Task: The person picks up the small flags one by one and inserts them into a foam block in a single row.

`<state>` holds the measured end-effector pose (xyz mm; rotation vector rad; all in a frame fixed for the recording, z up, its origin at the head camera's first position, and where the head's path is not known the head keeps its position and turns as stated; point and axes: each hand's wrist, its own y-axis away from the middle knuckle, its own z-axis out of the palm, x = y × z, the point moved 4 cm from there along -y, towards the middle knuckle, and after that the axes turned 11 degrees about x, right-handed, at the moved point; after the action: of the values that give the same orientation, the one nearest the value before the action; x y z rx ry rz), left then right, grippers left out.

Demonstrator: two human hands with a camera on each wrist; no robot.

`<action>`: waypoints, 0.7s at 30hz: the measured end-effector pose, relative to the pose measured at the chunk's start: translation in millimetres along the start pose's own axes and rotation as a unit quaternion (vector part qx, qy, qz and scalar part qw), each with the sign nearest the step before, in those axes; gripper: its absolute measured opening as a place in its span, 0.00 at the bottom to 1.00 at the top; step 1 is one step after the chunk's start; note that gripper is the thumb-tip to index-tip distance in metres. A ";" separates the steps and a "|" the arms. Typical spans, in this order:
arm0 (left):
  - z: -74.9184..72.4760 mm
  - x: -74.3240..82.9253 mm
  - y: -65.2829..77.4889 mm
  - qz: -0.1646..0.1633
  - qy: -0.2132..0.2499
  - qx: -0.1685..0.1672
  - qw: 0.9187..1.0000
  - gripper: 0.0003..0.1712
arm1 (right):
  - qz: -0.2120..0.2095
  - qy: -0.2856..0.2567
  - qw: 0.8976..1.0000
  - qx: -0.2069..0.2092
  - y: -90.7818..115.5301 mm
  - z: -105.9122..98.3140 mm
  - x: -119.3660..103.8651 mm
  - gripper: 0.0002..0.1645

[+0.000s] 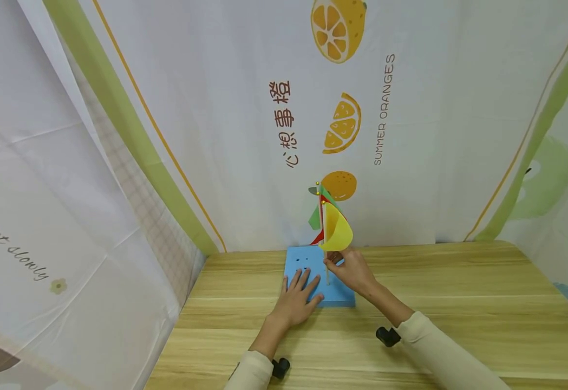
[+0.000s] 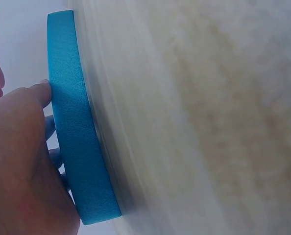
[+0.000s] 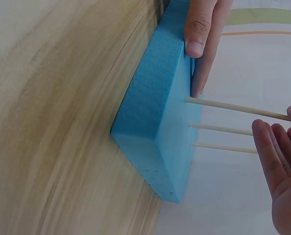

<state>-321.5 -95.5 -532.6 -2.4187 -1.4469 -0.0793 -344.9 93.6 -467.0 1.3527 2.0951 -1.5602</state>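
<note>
A blue foam block (image 1: 334,297) lies flat on the wooden table. My left hand (image 1: 294,303) rests on its top with fingers spread; in the left wrist view the thumb sits at the upper edge. My right hand (image 1: 356,271) pinches the wooden stick (image 3: 238,108) of a yellow flag (image 1: 338,230) with a gold bead at its tip. That stick's lower end meets the block's top face. Behind it, two more sticks rise from the block, beside a red flag (image 1: 317,238) and a green flag (image 1: 314,219), partly hidden by the yellow one.
Small dark holes (image 1: 298,260) show in the block's top, left of the sticks. A white curtain (image 1: 245,162) printed with oranges hangs close behind the block. Wooden tabletop (image 1: 435,292) extends to both sides. Black wrist mounts (image 1: 387,336) sit by the sleeves.
</note>
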 end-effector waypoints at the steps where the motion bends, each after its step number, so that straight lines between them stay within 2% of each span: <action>1: 0.1 -0.2 -0.2 0.000 0.000 0.000 1.000 0.36 | 0.003 0.001 1.000 -0.001 0.0 -0.4 0.5 0.13; 10: -0.5 -1.2 -2.4 -0.001 -0.005 0.005 1.000 0.37 | 0.033 0.003 0.999 -0.028 -1.3 -12.5 7.1 0.09; 15: -4.3 -3.9 -5.6 -0.005 0.006 0.011 1.000 0.36 | 0.039 -0.020 0.999 -0.032 0.9 -29.8 16.0 0.09; 21: -14.5 -9.2 -14.4 0.003 0.007 0.034 0.999 0.29 | 0.035 -0.007 0.999 -0.041 5.5 -52.6 31.0 0.05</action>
<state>-336.7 -101.4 -517.3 -2.3636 -1.4123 -0.0430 -340.2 154.7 -467.7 1.3681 2.0570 -1.4367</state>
